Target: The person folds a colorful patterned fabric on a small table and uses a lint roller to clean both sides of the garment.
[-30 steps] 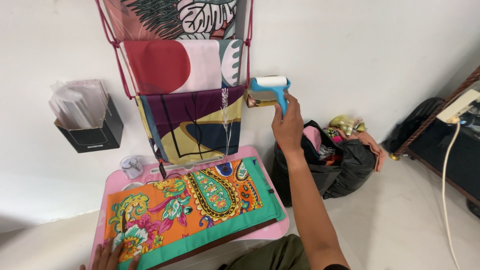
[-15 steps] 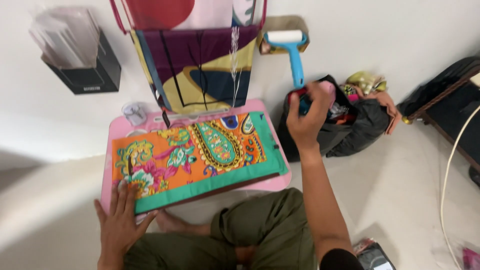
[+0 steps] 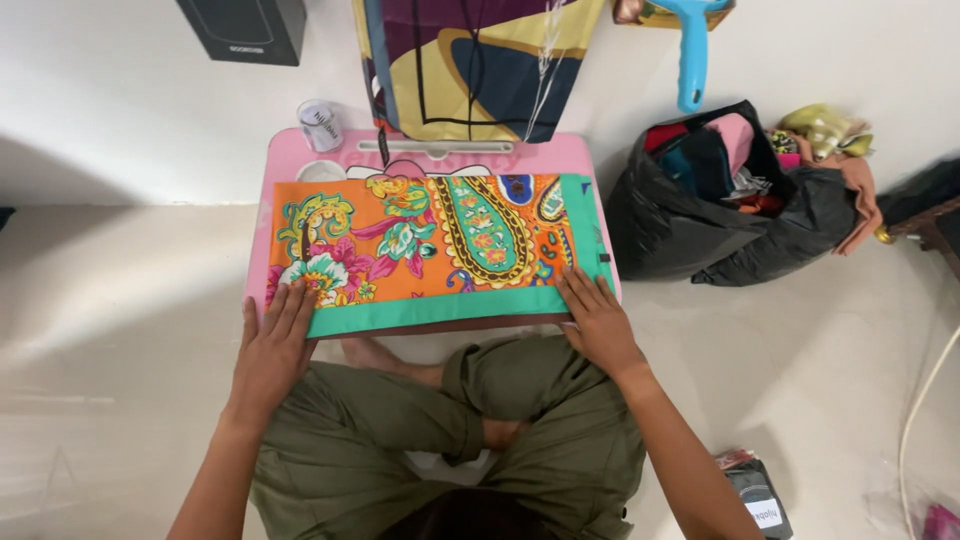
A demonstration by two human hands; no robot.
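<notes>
One folded orange paisley-patterned cloth with a green border lies flat on one small pink plastic worktop, covering most of it. Two hands press on its near edge: the left hand flat at the left corner, the right hand flat at the right corner, each grip spread wide and holding nothing. One clear plastic cup stands at the worktop's far left. One black bag stuffed with fabrics sits on the floor to the right, and one blue-handled roller hangs on the wall above.
</notes>
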